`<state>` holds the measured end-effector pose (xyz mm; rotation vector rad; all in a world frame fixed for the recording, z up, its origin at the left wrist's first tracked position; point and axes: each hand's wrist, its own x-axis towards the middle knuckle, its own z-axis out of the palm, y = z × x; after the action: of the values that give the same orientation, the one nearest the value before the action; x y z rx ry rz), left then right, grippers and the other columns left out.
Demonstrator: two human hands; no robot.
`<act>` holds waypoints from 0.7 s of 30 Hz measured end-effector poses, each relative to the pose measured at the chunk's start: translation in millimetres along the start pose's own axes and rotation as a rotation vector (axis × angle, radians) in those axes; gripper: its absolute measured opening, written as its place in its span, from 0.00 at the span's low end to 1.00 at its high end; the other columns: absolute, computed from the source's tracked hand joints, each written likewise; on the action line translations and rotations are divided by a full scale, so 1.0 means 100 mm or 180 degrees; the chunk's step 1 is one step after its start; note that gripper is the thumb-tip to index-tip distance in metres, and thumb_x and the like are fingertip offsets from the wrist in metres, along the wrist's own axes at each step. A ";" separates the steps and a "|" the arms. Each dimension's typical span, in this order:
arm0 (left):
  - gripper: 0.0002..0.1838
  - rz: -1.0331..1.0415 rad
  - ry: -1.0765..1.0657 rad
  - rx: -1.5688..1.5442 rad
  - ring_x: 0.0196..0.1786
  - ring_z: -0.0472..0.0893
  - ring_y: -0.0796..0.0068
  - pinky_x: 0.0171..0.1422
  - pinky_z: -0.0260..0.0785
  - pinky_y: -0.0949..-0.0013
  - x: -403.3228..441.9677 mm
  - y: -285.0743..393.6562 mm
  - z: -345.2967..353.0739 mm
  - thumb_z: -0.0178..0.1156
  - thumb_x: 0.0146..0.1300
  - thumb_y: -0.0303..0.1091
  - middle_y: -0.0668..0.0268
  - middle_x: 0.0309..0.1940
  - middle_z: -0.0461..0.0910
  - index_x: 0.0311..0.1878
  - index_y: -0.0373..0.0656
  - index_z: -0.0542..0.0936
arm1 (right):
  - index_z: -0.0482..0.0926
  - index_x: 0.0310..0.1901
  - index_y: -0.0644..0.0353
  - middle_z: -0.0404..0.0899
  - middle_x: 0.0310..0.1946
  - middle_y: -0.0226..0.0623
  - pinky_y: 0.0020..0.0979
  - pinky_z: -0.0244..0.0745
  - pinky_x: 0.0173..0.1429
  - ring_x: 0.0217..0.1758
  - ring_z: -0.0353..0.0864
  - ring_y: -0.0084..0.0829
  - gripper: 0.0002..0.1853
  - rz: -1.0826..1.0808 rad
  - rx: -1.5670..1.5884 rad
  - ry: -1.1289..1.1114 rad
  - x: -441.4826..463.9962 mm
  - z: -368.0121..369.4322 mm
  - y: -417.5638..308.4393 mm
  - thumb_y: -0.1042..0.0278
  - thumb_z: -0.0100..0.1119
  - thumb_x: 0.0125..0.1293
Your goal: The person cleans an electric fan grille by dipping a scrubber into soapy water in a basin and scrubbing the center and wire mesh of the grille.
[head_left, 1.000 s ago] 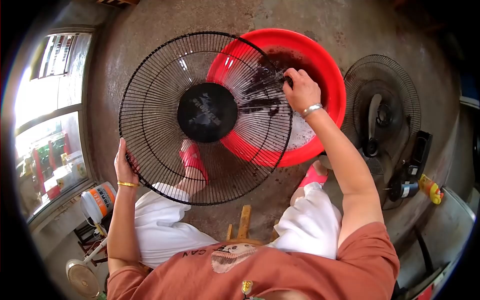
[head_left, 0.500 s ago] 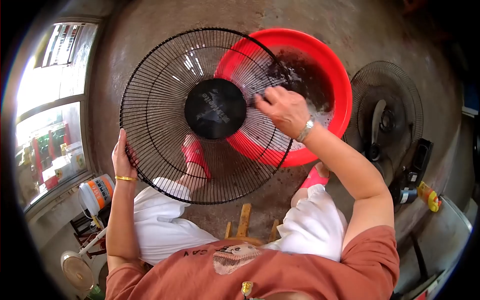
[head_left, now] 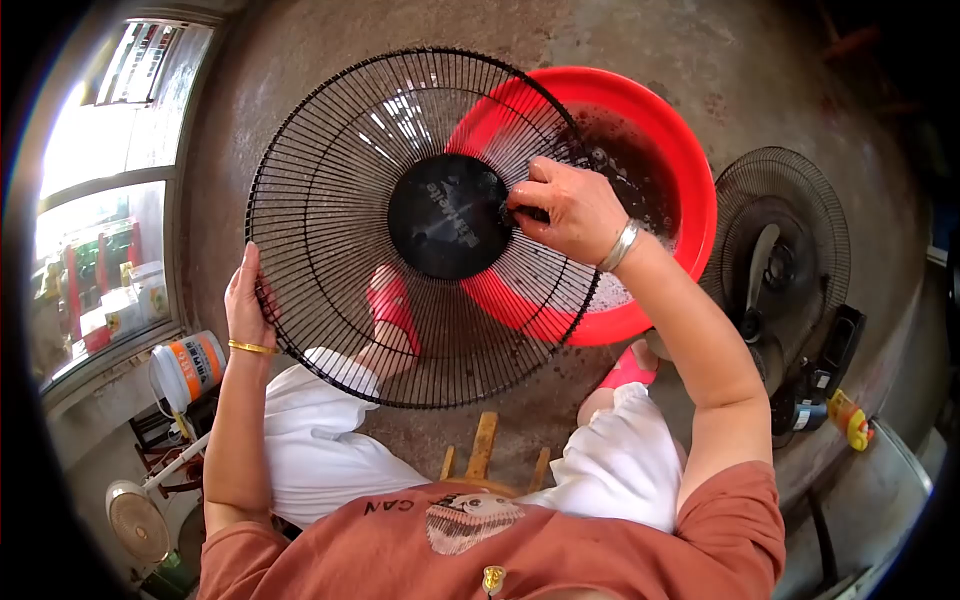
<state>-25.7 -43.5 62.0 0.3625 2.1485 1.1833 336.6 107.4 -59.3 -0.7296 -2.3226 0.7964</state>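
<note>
A round black wire fan grille (head_left: 330,230) with a solid centre disc is held up over my feet and partly over a red basin (head_left: 697,190). Dark, sudsy water (head_left: 640,180) shows in the basin. My left hand (head_left: 248,300) grips the grille's lower left rim, thumb along the edge. At the right edge of the centre disc, my right hand (head_left: 572,210) is closed around a small dark scrubbing item, mostly hidden by the fingers, against the wires.
Right of the basin, another fan grille (head_left: 835,215) with a blade lies on the floor, near black fan parts and a yellow bottle (head_left: 850,420). A white bucket (head_left: 188,368) and a small fan (head_left: 138,522) stand at left. A wooden stool (head_left: 484,445) is below me.
My right hand has moved from the grille's outer right wires inward to the centre disc. My left hand keeps its hold on the rim.
</note>
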 end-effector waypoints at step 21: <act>0.22 0.0049 -0.0120 -0.0017 0.11 0.54 0.89 0.14 0.41 0.80 0.10 -0.01 -0.08 0.64 0.64 0.54 0.82 0.12 0.57 0.22 0.57 0.65 | 0.79 0.29 0.49 0.73 0.28 0.35 0.42 0.76 0.36 0.35 0.79 0.39 0.01 0.1156 -0.1495 -0.0272 -0.95 0.07 1.16 0.67 0.60 0.53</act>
<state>-38.4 -43.6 60.3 0.3966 2.1133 1.1817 432.6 122.1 -173.9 -1.3727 -2.5192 0.4273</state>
